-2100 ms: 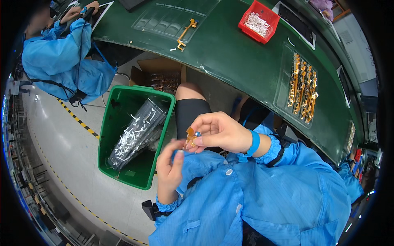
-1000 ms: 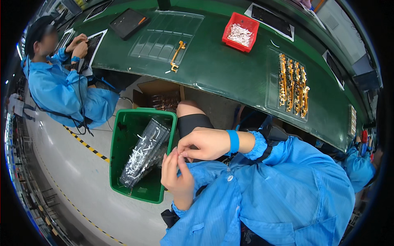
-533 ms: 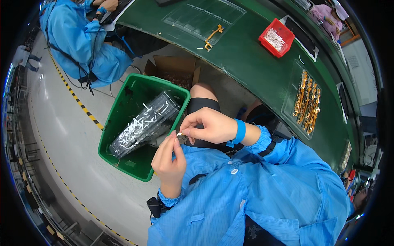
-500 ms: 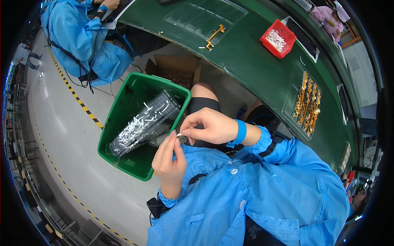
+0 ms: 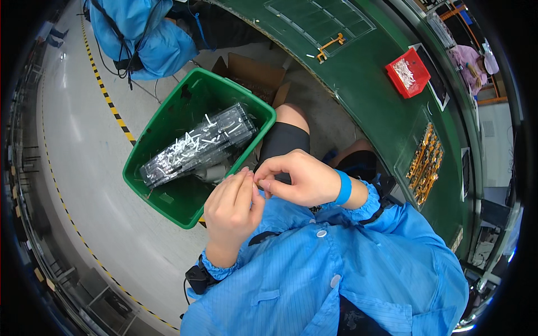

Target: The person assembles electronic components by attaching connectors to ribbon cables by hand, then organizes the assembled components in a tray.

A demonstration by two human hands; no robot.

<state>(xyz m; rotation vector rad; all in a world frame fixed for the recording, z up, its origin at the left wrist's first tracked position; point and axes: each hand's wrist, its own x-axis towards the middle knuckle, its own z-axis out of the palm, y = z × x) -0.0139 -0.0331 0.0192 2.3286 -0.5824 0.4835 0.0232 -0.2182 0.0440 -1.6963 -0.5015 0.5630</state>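
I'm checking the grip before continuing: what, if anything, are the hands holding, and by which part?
It cannot be told: the left hand and right hand have their fingertips close together, hiding anything pinched there.

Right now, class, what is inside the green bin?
The bin holds stacked, slanting plastic trays with loose white strips scattered on top. A greyish item shows partly beneath them. Whatever else the trays cover cannot be seen.
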